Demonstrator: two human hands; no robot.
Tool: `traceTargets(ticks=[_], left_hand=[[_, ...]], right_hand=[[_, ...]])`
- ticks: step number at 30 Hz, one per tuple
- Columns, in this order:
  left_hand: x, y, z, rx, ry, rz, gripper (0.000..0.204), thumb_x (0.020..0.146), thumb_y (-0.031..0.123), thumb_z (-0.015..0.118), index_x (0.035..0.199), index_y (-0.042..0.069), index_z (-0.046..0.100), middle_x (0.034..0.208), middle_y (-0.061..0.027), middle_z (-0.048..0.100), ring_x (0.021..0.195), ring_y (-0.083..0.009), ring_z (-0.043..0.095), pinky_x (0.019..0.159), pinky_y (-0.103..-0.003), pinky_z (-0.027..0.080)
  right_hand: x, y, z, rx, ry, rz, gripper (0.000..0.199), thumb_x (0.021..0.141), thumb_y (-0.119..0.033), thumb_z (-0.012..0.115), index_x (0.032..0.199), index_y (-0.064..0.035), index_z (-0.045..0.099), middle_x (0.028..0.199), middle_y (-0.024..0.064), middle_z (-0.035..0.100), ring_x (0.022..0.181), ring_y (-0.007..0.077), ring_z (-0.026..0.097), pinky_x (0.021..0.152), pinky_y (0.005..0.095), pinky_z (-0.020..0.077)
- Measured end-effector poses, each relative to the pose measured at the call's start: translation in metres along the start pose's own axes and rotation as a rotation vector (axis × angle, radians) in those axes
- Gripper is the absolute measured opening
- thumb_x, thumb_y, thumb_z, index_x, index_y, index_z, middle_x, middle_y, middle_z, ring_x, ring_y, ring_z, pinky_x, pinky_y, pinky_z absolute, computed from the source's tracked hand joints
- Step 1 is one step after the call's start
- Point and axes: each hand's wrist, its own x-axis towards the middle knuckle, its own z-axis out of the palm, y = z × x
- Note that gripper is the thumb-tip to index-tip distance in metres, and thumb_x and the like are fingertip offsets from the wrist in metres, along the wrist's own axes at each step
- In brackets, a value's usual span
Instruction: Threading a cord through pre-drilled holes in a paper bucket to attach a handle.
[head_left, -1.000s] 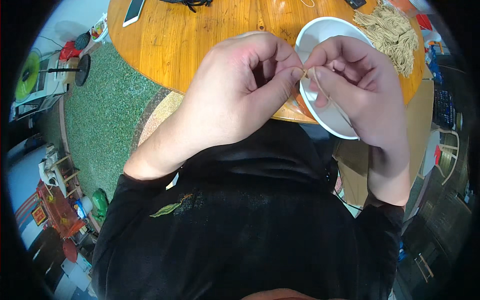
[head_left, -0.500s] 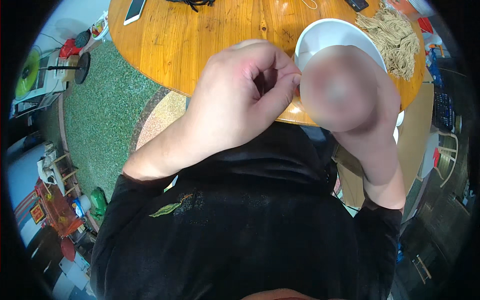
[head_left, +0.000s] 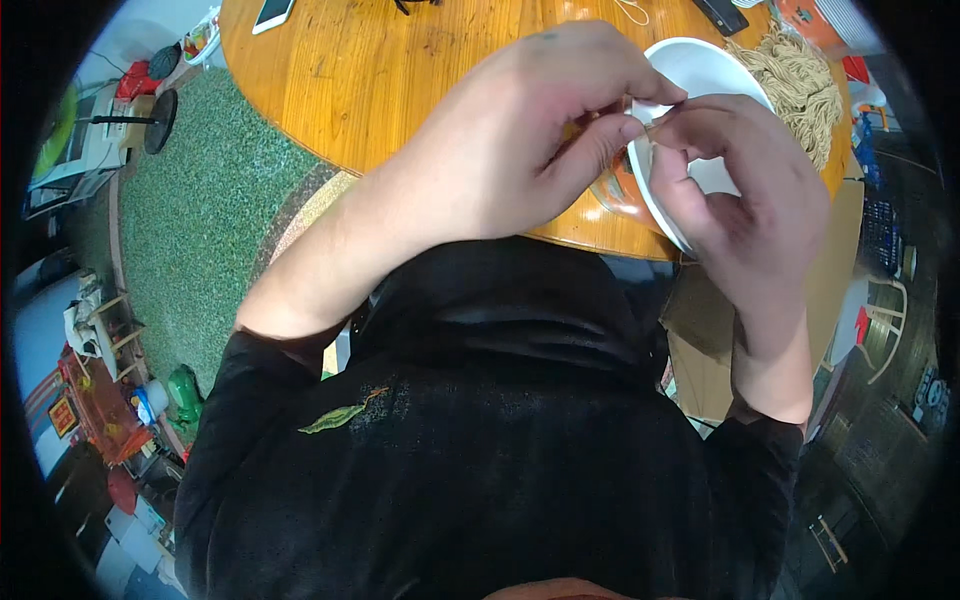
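Observation:
My left hand (head_left: 540,125) is over the table's near edge, thumb and forefinger pinched together. Facing it, my right hand (head_left: 755,190) has its thumb and forefinger curled in a pinch, and the fingertips of both hands nearly meet. A tiny thin strand seems to run between them, too small to name. Behind and below the fingers stands a white bowl (head_left: 705,62), partly hidden by my right hand. Something clear and orange (head_left: 622,190) lies beside the bowl, mostly covered by my left hand. A bundle of tan yarn (head_left: 795,95) lies right of the bowl.
The round wooden table (head_left: 350,90) carries a white-edged phone (head_left: 272,14), a black object (head_left: 722,14) and a thin pale loop (head_left: 632,12) farther back. Cardboard (head_left: 705,345) is below the table on the right, near a chair (head_left: 887,320). Left is green speckled floor (head_left: 210,210).
My left hand has moved right and away from me. My right hand has shifted a little right, and its pinched fingers now show. The bowl appears slightly farther right.

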Motion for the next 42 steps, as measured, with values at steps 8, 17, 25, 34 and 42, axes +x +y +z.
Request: traceTargets(ticks=[8,17,25,34,42], left_hand=[[0.000,0.004,0.002,-0.057,-0.091,-0.126,0.015,0.100,0.008,0.074,0.113,0.001,0.077,0.097,-0.0155,0.073,0.090,-0.0326,0.073,0.078,-0.040,0.060],[0.006,0.005,0.001,0.011,-0.143,-0.219,0.015,0.101,0.014,0.075,0.110,0.002,0.077,0.092,-0.0151,0.074,0.087,-0.0330,0.074,0.078,-0.041,0.061],[0.013,0.006,0.001,0.157,-0.229,-0.152,0.018,0.104,0.019,0.071,0.106,0.003,0.079,0.096,-0.0144,0.074,0.092,-0.0350,0.074,0.084,-0.044,0.061],[0.005,-0.003,0.007,-0.062,-0.089,-0.065,0.008,0.100,0.011,0.072,0.099,0.003,0.072,0.101,-0.0122,0.072,0.092,-0.0336,0.072,0.079,-0.044,0.059],[-0.006,0.005,-0.008,0.158,-0.040,-0.023,0.009,0.092,0.003,0.072,0.101,0.001,0.070,0.102,-0.0140,0.069,0.092,-0.0348,0.070,0.076,-0.042,0.058]], right_hand=[[-0.002,0.009,-0.009,0.055,-0.113,0.111,0.013,0.086,-0.003,0.081,0.097,-0.0042,0.075,0.093,0.0086,0.075,0.082,0.0223,0.073,0.074,0.0322,0.0571],[-0.001,0.011,-0.007,-0.070,-0.025,-0.126,0.014,0.084,-0.007,0.082,0.096,-0.0041,0.075,0.093,0.0112,0.074,0.085,0.0306,0.074,0.073,0.0386,0.0591],[-0.002,0.013,-0.011,-0.080,0.007,-0.201,0.017,0.079,-0.002,0.084,0.094,-0.0020,0.075,0.092,0.0122,0.074,0.083,0.0296,0.074,0.072,0.0366,0.0592],[-0.004,0.012,-0.010,0.039,0.022,-0.098,0.016,0.080,0.001,0.084,0.093,-0.0013,0.074,0.090,0.0109,0.074,0.081,0.0273,0.073,0.070,0.0344,0.0572],[-0.007,0.013,-0.013,0.204,-0.054,0.066,0.008,0.085,-0.002,0.077,0.090,-0.0021,0.071,0.085,0.0096,0.071,0.078,0.0259,0.071,0.072,0.0335,0.0551]])
